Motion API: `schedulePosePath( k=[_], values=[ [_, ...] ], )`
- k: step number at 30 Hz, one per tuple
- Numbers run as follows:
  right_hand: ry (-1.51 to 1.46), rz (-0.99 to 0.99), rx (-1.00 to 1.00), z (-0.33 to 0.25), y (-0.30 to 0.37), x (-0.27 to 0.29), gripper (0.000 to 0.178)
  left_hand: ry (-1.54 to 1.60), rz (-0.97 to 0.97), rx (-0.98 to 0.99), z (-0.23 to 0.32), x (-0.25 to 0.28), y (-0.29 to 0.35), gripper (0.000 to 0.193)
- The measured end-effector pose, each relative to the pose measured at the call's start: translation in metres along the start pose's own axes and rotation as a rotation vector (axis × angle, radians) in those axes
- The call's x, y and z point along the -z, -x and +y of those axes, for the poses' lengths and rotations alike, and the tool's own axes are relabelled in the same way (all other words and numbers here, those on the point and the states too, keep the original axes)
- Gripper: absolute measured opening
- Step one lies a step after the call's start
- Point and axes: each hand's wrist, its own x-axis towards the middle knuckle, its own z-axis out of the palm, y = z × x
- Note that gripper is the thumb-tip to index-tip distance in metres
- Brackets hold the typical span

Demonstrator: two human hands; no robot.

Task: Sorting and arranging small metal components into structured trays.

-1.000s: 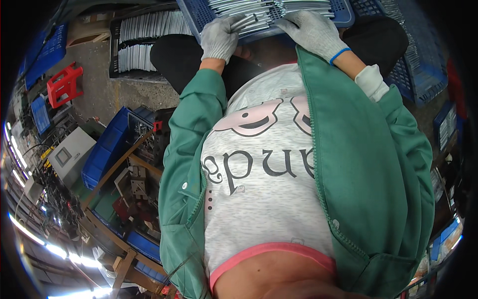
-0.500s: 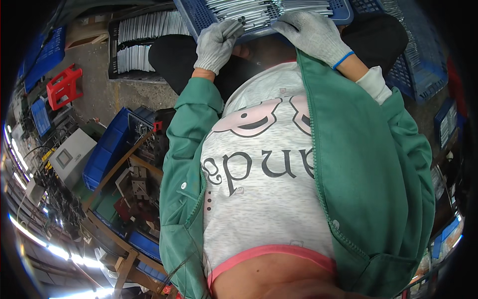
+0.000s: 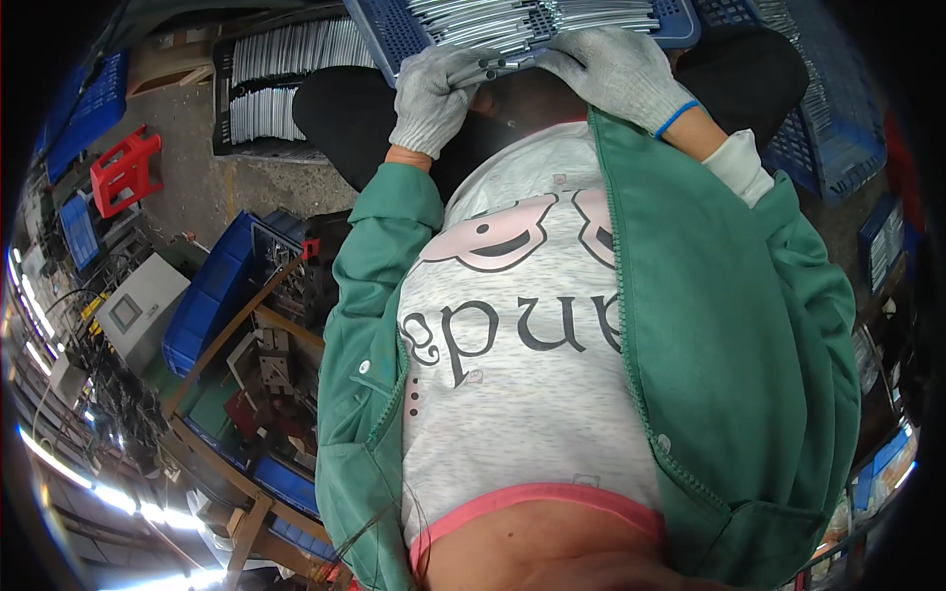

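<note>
Metal tubes (image 3: 490, 69), clasped by the left hand (image 3: 434, 97).
From here I see the right hand (image 3: 619, 79) beside their ends, its hold unclear to me; the blue crate (image 3: 680, 27) sits beyond the grip.

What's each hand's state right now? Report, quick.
Left hand: closed, holding tubes.
Right hand: near the tubes' ends; cannot tell whether it grips anything.

blue perforated crate (image 3: 385, 33): silver metal tubes (image 3: 471, 27) in two groups
</note>
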Motion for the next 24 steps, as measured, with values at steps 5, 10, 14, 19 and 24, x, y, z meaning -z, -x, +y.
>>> schedulePosePath(
  k=[5,10,14,19,24],
  values=[
    [-0.042,-0.027,0.076,0.004,0.006,-0.011,0.031,-0.115,0.070,0.010,0.005,-0.002,-0.001,0.034],
    [-0.140,-0.062,0.013,-0.005,0.000,0.013,0.030,-0.156,0.068,-0.022,0.010,0.001,-0.001,0.041],
    [-0.095,-0.080,-0.037,-0.002,-0.001,0.001,0.031,-0.093,0.092,-0.015,0.012,0.000,0.000,0.045],
    [-0.131,-0.103,0.066,-0.005,0.001,0.008,0.032,-0.116,0.095,0.004,0.012,0.000,0.001,0.046],
    [-0.145,-0.047,-0.026,-0.003,-0.003,0.010,0.034,-0.125,0.112,-0.042,0.007,-0.004,0.001,0.044]
  ],
)
